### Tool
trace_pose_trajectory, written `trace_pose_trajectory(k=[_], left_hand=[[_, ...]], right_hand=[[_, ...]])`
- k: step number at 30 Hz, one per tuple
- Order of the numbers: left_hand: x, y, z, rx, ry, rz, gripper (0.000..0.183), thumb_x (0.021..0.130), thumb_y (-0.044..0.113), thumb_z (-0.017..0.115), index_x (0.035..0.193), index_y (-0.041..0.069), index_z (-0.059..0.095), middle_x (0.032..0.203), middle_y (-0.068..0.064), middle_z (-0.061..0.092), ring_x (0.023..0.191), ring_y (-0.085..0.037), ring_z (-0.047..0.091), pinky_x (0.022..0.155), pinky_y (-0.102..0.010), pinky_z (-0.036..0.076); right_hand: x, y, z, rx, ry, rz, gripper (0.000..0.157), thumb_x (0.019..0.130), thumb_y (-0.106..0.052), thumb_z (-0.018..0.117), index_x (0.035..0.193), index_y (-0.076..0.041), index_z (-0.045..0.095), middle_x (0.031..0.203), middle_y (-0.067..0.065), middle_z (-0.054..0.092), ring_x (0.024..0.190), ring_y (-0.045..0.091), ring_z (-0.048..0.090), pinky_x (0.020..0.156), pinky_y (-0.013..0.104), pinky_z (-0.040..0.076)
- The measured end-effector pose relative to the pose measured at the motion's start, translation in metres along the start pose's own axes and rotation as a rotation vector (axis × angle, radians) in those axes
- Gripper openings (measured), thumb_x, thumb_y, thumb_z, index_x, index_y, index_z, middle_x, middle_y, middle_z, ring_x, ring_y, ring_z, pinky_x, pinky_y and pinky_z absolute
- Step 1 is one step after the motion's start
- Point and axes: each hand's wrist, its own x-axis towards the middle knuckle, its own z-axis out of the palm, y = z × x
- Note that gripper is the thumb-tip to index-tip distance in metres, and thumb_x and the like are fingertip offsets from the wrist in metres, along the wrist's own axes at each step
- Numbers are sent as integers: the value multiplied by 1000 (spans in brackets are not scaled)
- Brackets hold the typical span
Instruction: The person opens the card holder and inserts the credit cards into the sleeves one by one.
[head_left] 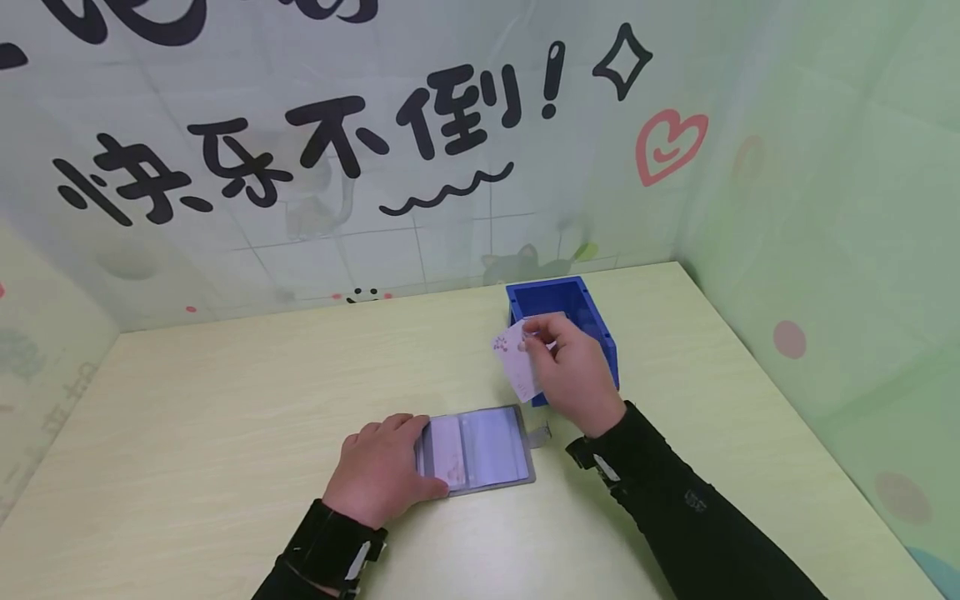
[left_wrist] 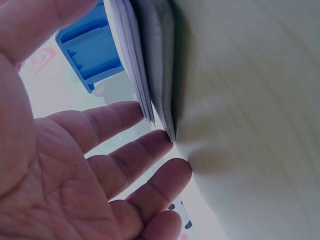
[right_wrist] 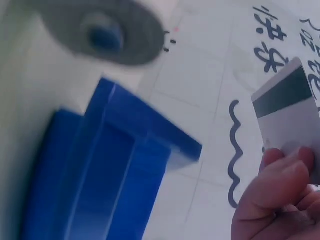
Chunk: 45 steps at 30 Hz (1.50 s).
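My right hand (head_left: 576,367) pinches a card (head_left: 516,360) between thumb and fingers, at the near left corner of a blue plastic bin (head_left: 600,325). The card is pale pink with small floral marks; the right wrist view shows a dark stripe across its white side (right_wrist: 285,95). On the table a grey card holder (head_left: 495,447) lies spread flat, with clear sleeves and a pinkish card in its left part. My left hand (head_left: 384,467) holds its left side, thumb at the near edge and fingers at the far edge. In the left wrist view those fingertips (left_wrist: 131,112) touch the page edges.
A small strap (head_left: 538,436) sticks out from the holder's right side. The pale wooden table (head_left: 247,400) meets a printed back wall (head_left: 450,242) and a green side wall (head_left: 832,250). The bin stands toward the table's far edge.
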Motion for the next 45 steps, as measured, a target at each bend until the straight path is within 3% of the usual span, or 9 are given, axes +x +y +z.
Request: trace_pose_trajectory(k=[9,16,23,45], left_hand=[[1,0,-1,13,-4,0,83,59,54,80,128,14,56,126,-6,55,106,-31,47,89,-56,37],[1,1,-1,16,-18,-8,84,59,55,81,128,13,56,129,-9,52,111,-32,46,91,-58,36],[2,0,0,7,-20,-2,84,61,55,80,130,13,55,133,-12,50,118,-32,42,93,-59,35],[0,0,-2,18,-19,6,84,62,56,79,130,12,55,131,-10,52,116,-31,44,92,-58,35]], right_hand=[[-8,-7,15,25,-161,53,16,92,-10,56,106,-11,65,93,-1,63,73,12,54,48,27,44],[-16,-11,27,-66,-342,126,18,91,-11,58,108,-11,65,94,-3,64,77,12,54,59,27,50],[-23,-10,38,-139,-469,137,22,92,-14,56,113,-12,63,91,-4,60,78,12,54,63,27,49],[-27,-8,45,-225,-548,159,18,92,-14,55,105,-12,66,92,-4,63,78,12,54,70,28,50]])
